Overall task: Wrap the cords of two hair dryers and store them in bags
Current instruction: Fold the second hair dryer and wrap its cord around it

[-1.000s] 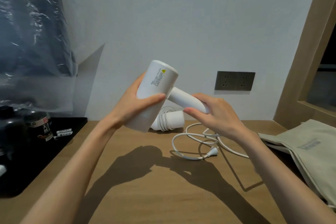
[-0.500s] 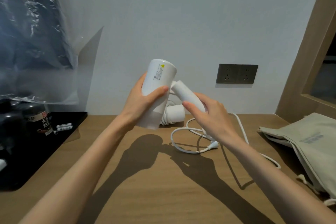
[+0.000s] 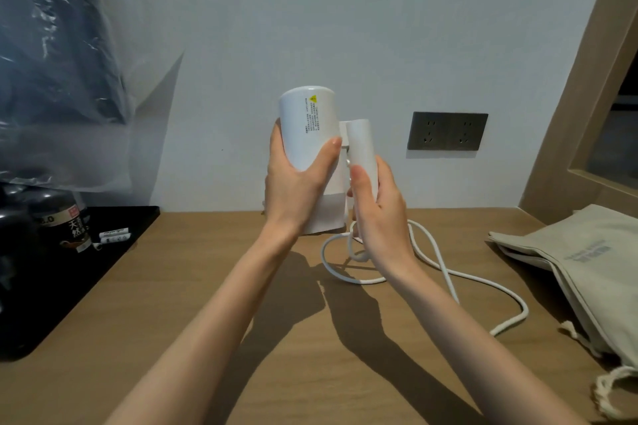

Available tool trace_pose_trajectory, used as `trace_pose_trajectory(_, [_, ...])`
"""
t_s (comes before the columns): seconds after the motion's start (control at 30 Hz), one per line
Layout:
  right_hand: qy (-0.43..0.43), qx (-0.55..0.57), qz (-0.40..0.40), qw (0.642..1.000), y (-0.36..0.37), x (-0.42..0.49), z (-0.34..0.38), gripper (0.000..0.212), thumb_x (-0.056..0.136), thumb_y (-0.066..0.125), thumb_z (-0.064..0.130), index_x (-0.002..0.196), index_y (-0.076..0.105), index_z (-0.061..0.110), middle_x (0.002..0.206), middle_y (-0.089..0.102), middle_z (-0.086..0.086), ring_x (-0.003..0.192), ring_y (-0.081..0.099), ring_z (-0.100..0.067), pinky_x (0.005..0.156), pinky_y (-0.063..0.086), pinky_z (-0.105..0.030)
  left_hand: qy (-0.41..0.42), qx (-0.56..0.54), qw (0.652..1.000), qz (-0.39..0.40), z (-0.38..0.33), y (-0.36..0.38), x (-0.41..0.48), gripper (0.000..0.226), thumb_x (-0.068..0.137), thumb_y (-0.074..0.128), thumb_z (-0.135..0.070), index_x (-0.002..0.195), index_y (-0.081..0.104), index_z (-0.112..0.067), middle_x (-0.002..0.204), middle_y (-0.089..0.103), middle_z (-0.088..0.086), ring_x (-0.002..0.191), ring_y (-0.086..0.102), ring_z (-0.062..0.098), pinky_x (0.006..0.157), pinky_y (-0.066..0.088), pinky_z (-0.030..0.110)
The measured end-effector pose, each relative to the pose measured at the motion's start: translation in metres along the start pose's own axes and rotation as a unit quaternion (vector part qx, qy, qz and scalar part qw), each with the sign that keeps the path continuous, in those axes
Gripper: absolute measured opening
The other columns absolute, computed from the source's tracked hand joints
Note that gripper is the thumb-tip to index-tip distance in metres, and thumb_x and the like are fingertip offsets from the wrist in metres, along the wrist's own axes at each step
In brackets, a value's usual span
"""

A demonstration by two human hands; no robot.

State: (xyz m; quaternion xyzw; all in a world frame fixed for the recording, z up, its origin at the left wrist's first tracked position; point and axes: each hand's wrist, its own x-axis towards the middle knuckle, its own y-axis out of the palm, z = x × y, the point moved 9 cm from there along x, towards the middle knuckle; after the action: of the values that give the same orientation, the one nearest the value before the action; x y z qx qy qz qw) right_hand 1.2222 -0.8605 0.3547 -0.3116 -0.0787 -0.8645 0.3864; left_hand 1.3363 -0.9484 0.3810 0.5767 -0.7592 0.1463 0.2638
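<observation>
I hold a white hair dryer [image 3: 305, 121] upright above the wooden table [image 3: 207, 286]. My left hand [image 3: 295, 179] grips its round barrel. My right hand [image 3: 378, 210] grips its handle [image 3: 360, 145], which is folded up alongside the barrel. Its white cord [image 3: 445, 272] hangs from the handle and lies in loose loops on the table to the right. The second hair dryer, seen earlier behind this one, is hidden by my hands. Beige drawstring bags [image 3: 593, 269] lie flat at the right edge of the table.
A black tray [image 3: 86, 279] at the left holds a dark canister [image 3: 64, 221] and small white sachets [image 3: 115, 235]. Plastic-wrapped dark material [image 3: 51, 62] hangs at the upper left. A grey double wall socket [image 3: 447, 131] is behind. A wooden frame [image 3: 573, 114] borders the right.
My right hand has folded the handle from sticking out sideways to lying against the barrel. The dryer now stands upright, and the cord has shifted right on the table.
</observation>
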Motion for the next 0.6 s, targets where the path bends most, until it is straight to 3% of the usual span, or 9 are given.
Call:
trace_pose_trajectory(0.07, [0.025,0.049,0.075,0.996,0.006,-0.003,-0.005,0.022,0.101,0.038,0.034,0.123,0.039,0.031,0.094,0.055,0.012,0.077,0.06,-0.001,0.06,0.057,-0.027,0.006,-0.024,0.999,0.033,0.0,0.002,-0.001,0.048,0.078,0.07,-0.038,0.119,0.051,-0.023,0.105,0.065,-0.004,0.097,0.065,0.015,0.084,0.055,0.039])
trace_pose_trajectory(0.13, [0.058,0.08,0.165,0.981,0.011,-0.011,-0.013,0.021,0.1,0.035,0.036,0.12,0.038,0.029,0.093,0.057,-0.002,0.068,0.06,-0.006,0.057,0.055,-0.026,-0.012,-0.068,0.996,0.053,0.007,-0.001,-0.004,0.047,0.079,0.067,-0.033,0.12,0.051,-0.017,0.102,0.063,-0.002,0.091,0.064,0.012,0.077,0.054,0.028])
trace_pose_trajectory(0.23, [0.107,0.072,0.288,0.949,0.02,-0.03,-0.026,0.039,0.096,0.026,0.044,0.118,0.043,0.016,0.085,0.061,-0.011,0.065,0.062,-0.011,0.063,0.054,-0.025,-0.089,-0.127,0.987,0.048,0.029,-0.011,-0.008,0.056,0.077,0.067,-0.036,0.124,0.049,-0.012,0.104,0.065,0.005,0.088,0.066,0.017,0.069,0.055,0.03])
trace_pose_trajectory(0.33, [0.14,0.016,0.344,0.928,0.021,-0.043,-0.045,0.056,0.093,0.018,0.054,0.124,0.049,0.021,0.1,0.065,0.004,0.09,0.063,0.001,0.084,0.047,-0.012,-0.183,-0.205,0.959,0.07,0.047,-0.015,-0.011,0.079,0.07,0.073,-0.047,0.133,0.045,-0.008,0.119,0.061,0.022,0.098,0.063,0.035,0.071,0.056,0.044])
trace_pose_trajectory(0.37, [0.141,-0.016,0.363,0.921,0.022,-0.047,-0.049,0.06,0.094,0.015,0.059,0.124,0.052,0.023,0.109,0.064,0.006,0.099,0.06,0.002,0.091,0.043,-0.013,-0.206,-0.222,0.949,0.086,0.051,-0.015,-0.013,0.084,0.068,0.073,-0.049,0.135,0.044,-0.006,0.123,0.058,0.025,0.102,0.061,0.037,0.075,0.056,0.049])
trace_pose_trajectory(0.4, [0.125,-0.064,0.385,0.912,0.025,-0.05,-0.052,0.065,0.095,0.012,0.059,0.121,0.056,0.019,0.111,0.065,0.005,0.102,0.058,0.001,0.097,0.041,-0.02,-0.219,-0.231,0.942,0.102,0.053,-0.015,-0.014,0.084,0.068,0.072,-0.05,0.134,0.046,-0.005,0.122,0.059,0.024,0.103,0.06,0.038,0.079,0.056,0.05])
trace_pose_trajectory(0.47, [0.058,-0.198,0.408,0.889,0.026,-0.05,-0.055,0.069,0.101,0.011,0.048,0.106,0.064,0.005,0.097,0.067,-0.001,0.091,0.057,-0.001,0.101,0.039,-0.028,-0.227,-0.231,0.937,0.132,0.056,-0.014,-0.016,0.063,0.074,0.066,-0.047,0.12,0.058,-0.005,0.108,0.065,0.017,0.095,0.064,0.032,0.08,0.055,0.044])
trace_pose_trajectory(0.53, [0.006,-0.298,0.374,0.878,0.019,-0.036,-0.06,0.066,0.102,0.017,0.045,0.078,0.064,0.006,0.075,0.064,-0.002,0.07,0.055,-0.005,0.085,0.042,-0.028,-0.232,-0.23,0.93,0.17,0.055,-0.014,-0.019,0.042,0.078,0.057,-0.043,0.102,0.065,-0.01,0.092,0.07,0.01,0.079,0.069,0.023,0.07,0.058,0.034])
trace_pose_trajectory(0.6, [-0.009,-0.344,0.341,0.875,0.009,-0.021,-0.066,0.062,0.099,0.031,0.052,0.059,0.049,0.008,0.059,0.052,-0.009,0.052,0.042,-0.011,0.063,0.037,-0.034,-0.233,-0.212,0.927,0.205,0.052,-0.015,-0.023,0.037,0.076,0.052,-0.041,0.094,0.066,-0.012,0.08,0.072,0.005,0.068,0.07,0.018,0.059,0.057,0.027])
